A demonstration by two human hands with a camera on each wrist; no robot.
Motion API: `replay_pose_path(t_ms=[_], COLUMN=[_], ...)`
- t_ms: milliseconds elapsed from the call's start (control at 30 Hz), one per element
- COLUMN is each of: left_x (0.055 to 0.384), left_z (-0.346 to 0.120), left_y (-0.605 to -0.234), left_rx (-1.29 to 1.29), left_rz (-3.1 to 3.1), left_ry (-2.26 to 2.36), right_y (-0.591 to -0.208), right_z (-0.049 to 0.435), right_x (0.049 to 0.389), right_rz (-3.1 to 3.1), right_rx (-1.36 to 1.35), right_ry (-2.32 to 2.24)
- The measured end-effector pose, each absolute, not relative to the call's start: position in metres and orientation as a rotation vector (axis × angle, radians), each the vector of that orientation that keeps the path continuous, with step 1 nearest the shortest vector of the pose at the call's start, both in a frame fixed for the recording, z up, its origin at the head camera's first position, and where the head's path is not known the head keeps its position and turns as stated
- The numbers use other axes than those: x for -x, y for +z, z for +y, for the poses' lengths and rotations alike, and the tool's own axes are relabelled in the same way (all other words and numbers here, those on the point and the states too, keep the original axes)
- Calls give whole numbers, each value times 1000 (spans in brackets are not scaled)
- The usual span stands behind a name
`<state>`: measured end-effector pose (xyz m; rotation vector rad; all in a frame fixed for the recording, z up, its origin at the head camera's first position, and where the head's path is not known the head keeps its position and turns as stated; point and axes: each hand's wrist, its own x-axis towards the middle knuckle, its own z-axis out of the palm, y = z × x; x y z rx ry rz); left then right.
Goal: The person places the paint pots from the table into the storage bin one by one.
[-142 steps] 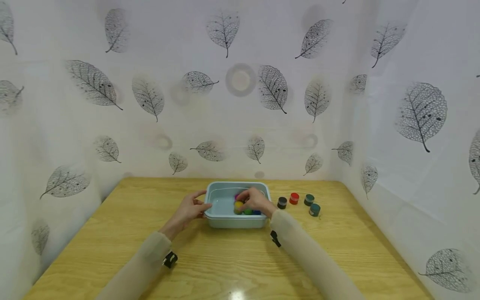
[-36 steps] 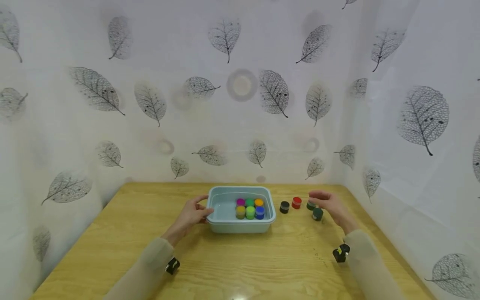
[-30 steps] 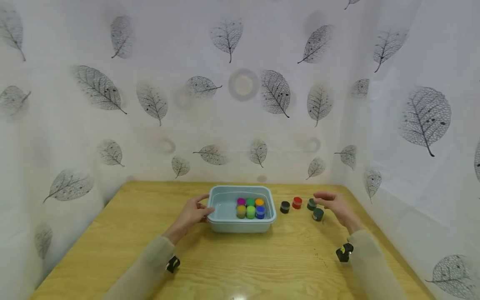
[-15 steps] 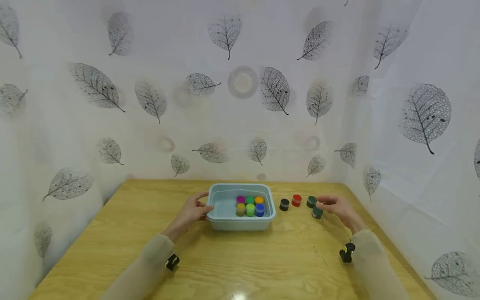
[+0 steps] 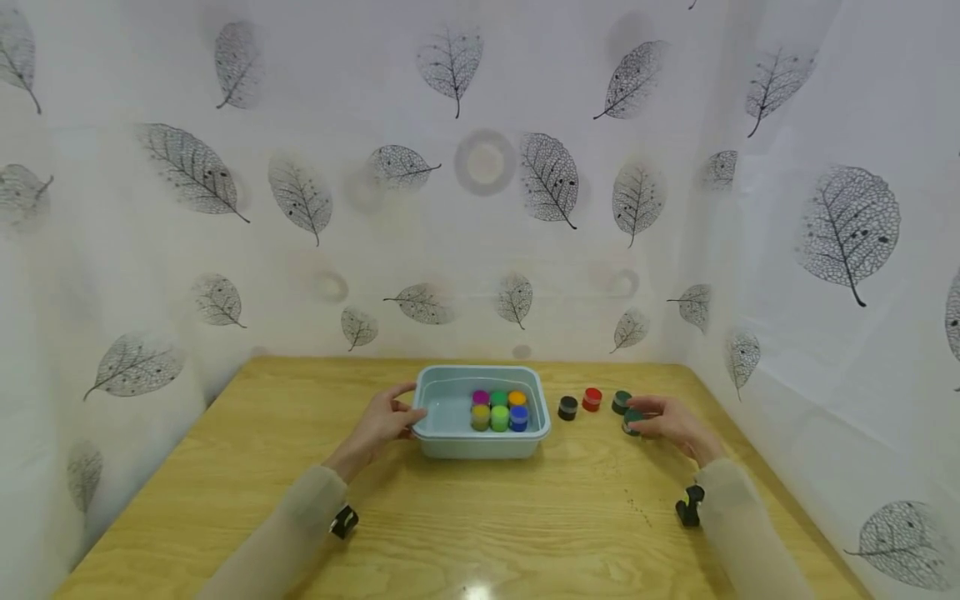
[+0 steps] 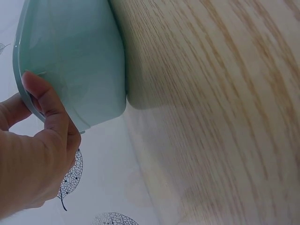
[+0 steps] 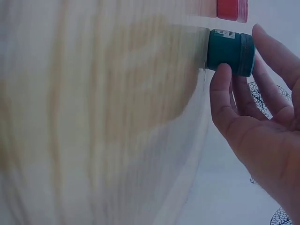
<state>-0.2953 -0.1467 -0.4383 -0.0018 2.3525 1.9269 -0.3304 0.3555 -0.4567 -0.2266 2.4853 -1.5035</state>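
The teal jar (image 7: 229,52) stood upright on the surface (image 5: 450,525), to the right of the box and nearest the person among the loose jars. The right hand (image 5: 670,423) held it: the grip was narrow around the jar, with the thumb on its side and other fingers curled behind it. How firmly it pressed could not be told. Just beyond the teal jar was a dark green jar (image 5: 622,402), then, leftward, a red jar (image 5: 592,399) and a black jar (image 5: 567,408), the last near the box.

The light blue box (image 5: 480,450) sat on the surface in front of the person. The left hand (image 5: 381,422) pinched its left rim, thumb over the edge and fingers against the outer wall. In the right part of the box, six jars stood in two rows: magenta (image 5: 481,397), green (image 5: 499,398) and orange (image 5: 517,399) at the back, yellow (image 5: 480,417), light green (image 5: 498,418) and blue (image 5: 518,418) in front.

Both forearms wore pale sleeves (image 5: 262,537), with a small black device (image 5: 345,522) at each wrist. Dark specks (image 5: 637,506) dotted the wood on the right. A white curtain (image 5: 337,83) printed with grey leaves hung behind and along both sides.
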Motion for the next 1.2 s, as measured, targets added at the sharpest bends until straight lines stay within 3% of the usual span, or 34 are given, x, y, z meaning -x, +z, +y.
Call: replay_pose_path(t_ms=[600, 1200], left_x=[296, 298], left_z=[-146, -148], left_y=[-441, -443], left_rx=[-36, -24], left_rz=[2368, 2372], left_ry=[1927, 1933], right_y=[-463, -442], right_z=[355, 327], right_x=[329, 329], right_rz=[2526, 2405], right_rx=[175, 169], right_ry=[-1436, -1518])
